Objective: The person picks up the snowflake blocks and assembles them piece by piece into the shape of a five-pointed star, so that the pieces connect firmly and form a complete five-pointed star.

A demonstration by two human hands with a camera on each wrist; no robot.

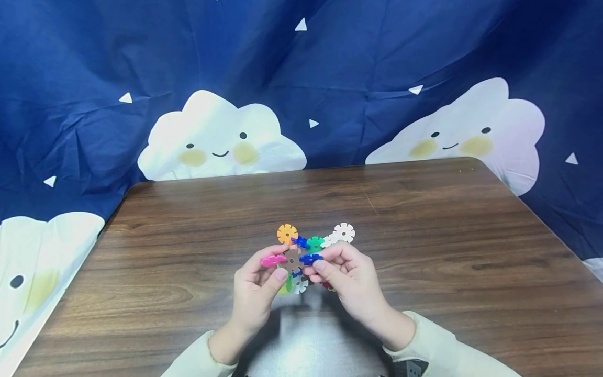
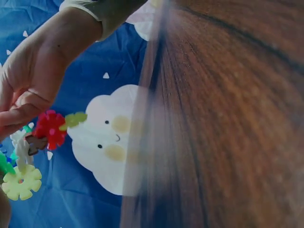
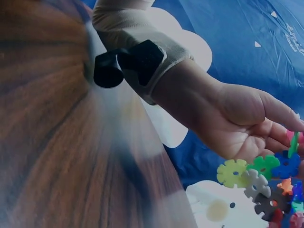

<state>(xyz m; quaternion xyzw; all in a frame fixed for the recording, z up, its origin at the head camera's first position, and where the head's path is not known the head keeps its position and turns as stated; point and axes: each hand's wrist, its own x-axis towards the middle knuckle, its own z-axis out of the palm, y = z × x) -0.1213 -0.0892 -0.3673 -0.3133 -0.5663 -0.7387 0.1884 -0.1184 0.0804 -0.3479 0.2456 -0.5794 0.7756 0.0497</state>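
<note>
Both hands hold a cluster of interlocking notched plastic discs above the table. With thumb and fingers, my left hand [image 1: 256, 288] pinches a pink disc [image 1: 274, 260] at the cluster's left side. My right hand [image 1: 360, 288] pinches a dark blue disc [image 1: 311, 259] on the right. Between them shows a brown disc [image 1: 296, 255]. An orange disc [image 1: 287, 234], a green disc [image 1: 315, 244] and a white disc [image 1: 344, 233] stick out at the far side. The left wrist view shows a red disc [image 2: 51, 129] and a yellow disc [image 2: 22, 182] on it. Fingers hide part of the cluster.
A dark wood-grain table [image 1: 188, 225] spreads out under the hands. Behind it hangs a blue curtain [image 1: 339, 63] printed with smiling white clouds and small triangles. A black device [image 3: 147, 61] is strapped at a sleeve cuff in the right wrist view.
</note>
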